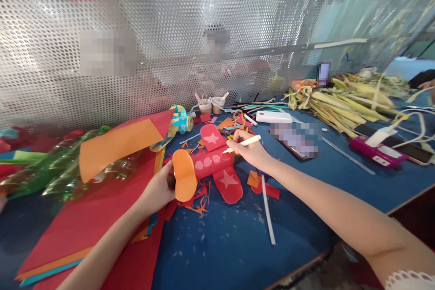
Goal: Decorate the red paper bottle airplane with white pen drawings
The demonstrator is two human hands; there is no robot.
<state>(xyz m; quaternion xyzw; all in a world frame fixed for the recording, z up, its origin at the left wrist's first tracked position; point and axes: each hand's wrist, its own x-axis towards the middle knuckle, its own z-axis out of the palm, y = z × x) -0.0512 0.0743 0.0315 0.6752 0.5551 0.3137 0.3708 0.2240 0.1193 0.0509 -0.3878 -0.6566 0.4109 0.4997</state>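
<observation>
The left hand (158, 190) is curled shut around the front end of a red paper plane (212, 163), just behind its round orange disc (184, 175). The right hand (249, 148) pinches a thin white stick (244, 142) between closed fingers, its tip touching the plane's tube-shaped body. The plane sits mid-surface on the blue surface (238, 240); its flat wings carry pale stars and its body pale ovals. Red and orange paper sheets (102, 217) lie toward the left edge, over crumpled clear plastic bottles (68, 167). Paper scraps (199, 206) litter the middle. Two small cups (211, 105) with sticks inside stand at the far edge, beside a perforated metal screen (152, 31). Dried husks (343, 99) pile at the far right corner.
</observation>
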